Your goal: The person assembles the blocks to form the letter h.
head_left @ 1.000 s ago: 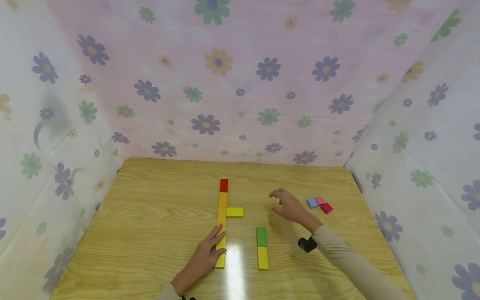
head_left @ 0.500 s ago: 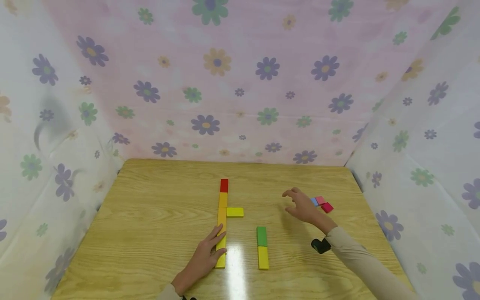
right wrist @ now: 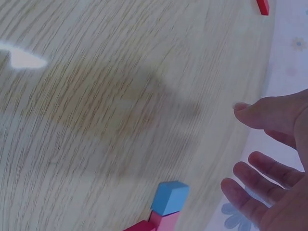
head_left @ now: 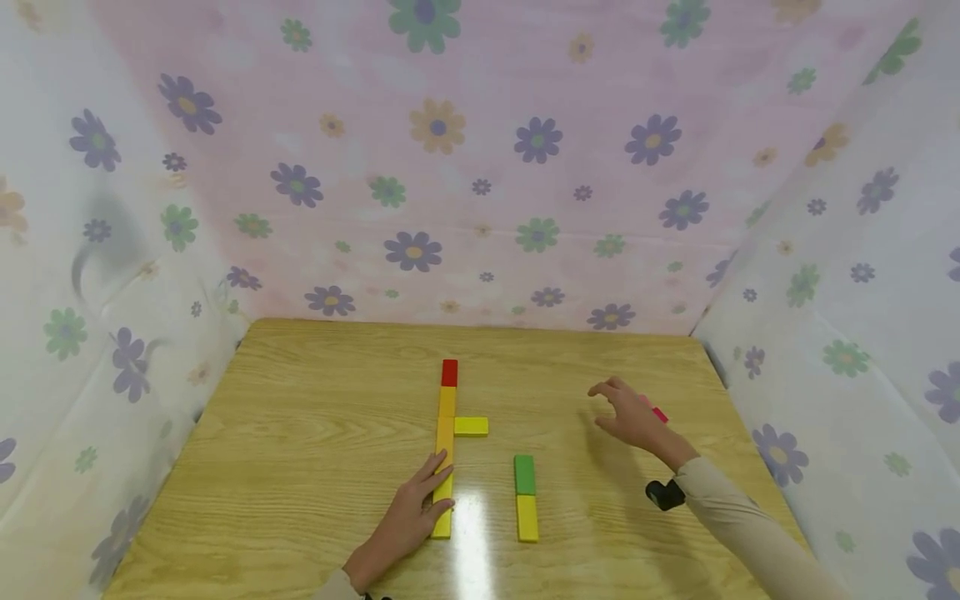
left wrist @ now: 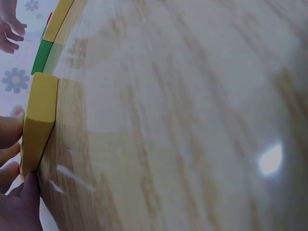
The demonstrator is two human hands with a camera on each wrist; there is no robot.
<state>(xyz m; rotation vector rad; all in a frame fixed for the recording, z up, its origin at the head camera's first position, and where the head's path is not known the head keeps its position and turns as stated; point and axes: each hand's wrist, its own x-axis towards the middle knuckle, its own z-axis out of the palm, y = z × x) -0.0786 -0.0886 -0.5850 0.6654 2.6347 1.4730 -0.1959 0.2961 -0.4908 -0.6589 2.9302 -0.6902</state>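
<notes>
The left hand lies across the near part of a straight row on the desk, its fingers touching the yellow end block; whether they grasp it or only press on it, I cannot tell. Beyond that hand the row runs through two orange blocks to a red block at the far end. A yellow side block sticks out to the right, its short end against the row. Farther right, apart from the row, a green block and another yellow block lie end to end, touching. The right hand hangs above the desk, its fingers released — loosely bent, thumb apart from the others. Near it lies a small cluster: the right wrist view shows a blue block touching a pink block, with a crimson block against the pink one — the head view has the blue one hidden by the hand. Flowered cloth rises behind the desk.
</notes>
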